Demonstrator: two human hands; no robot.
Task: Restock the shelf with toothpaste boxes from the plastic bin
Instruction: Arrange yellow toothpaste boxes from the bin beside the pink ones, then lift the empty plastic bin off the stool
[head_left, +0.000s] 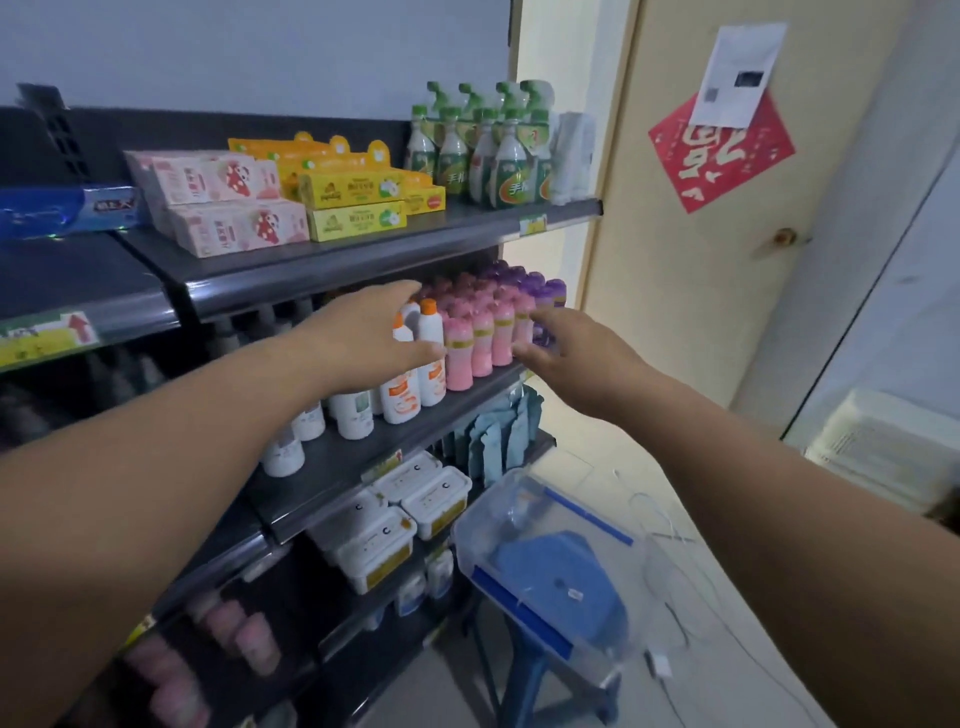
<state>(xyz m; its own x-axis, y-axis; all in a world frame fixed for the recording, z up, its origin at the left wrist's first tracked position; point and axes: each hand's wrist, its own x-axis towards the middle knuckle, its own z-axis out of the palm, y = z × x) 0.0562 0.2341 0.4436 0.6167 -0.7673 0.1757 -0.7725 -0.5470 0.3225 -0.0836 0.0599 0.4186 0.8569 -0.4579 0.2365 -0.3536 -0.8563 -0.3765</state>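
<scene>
Dark shelf (337, 270) ahead; left hand (363, 338) and right hand (582, 353) outstretched, relaxed.

Pink toothpaste boxes (228, 208) and yellow toothpaste boxes (358, 205) are stacked flat, side by side, on the top shelf (363, 249), while the clear plastic bin (470, 540) is set low beside the shelving's right end.

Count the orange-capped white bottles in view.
2: left bottle by the left hand, right bottle beside the pink bottles, both on the second shelf. The hand may hide more.
</scene>
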